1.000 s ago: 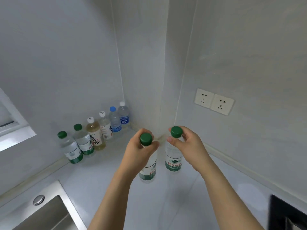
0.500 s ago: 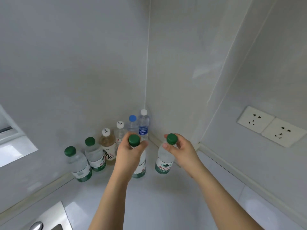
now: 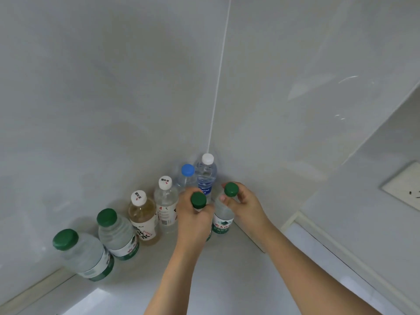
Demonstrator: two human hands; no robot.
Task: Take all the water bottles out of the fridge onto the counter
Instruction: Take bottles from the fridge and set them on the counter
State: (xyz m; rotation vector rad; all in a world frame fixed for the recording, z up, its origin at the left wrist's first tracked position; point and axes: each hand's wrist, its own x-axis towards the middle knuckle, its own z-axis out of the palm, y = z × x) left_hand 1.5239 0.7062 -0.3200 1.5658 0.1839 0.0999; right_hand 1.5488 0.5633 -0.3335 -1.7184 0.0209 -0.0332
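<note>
My left hand (image 3: 194, 220) grips a green-capped water bottle (image 3: 198, 200) by its neck; the hand hides most of its body. My right hand (image 3: 244, 206) holds a second green-capped bottle (image 3: 223, 220) near the cap. Both bottles stand upright close to the corner of the white counter (image 3: 227, 276); whether their bases touch it I cannot tell. Behind them, a row of several bottles lines the wall: two green-capped ones (image 3: 84, 255) (image 3: 117, 235), a tea-coloured one (image 3: 143, 220), a white-capped clear one (image 3: 166, 204), a blue-capped one (image 3: 187, 176) and a white-capped blue-label one (image 3: 206, 173).
Grey walls meet in a corner (image 3: 211, 133) just behind the bottles. A wall socket (image 3: 404, 189) sits at the right edge. A raised ledge (image 3: 329, 253) borders the counter on the right.
Both hands have carried their bottles farther in toward the corner, close to the row at the wall. The view has swung left, so the sink has left the frame.
</note>
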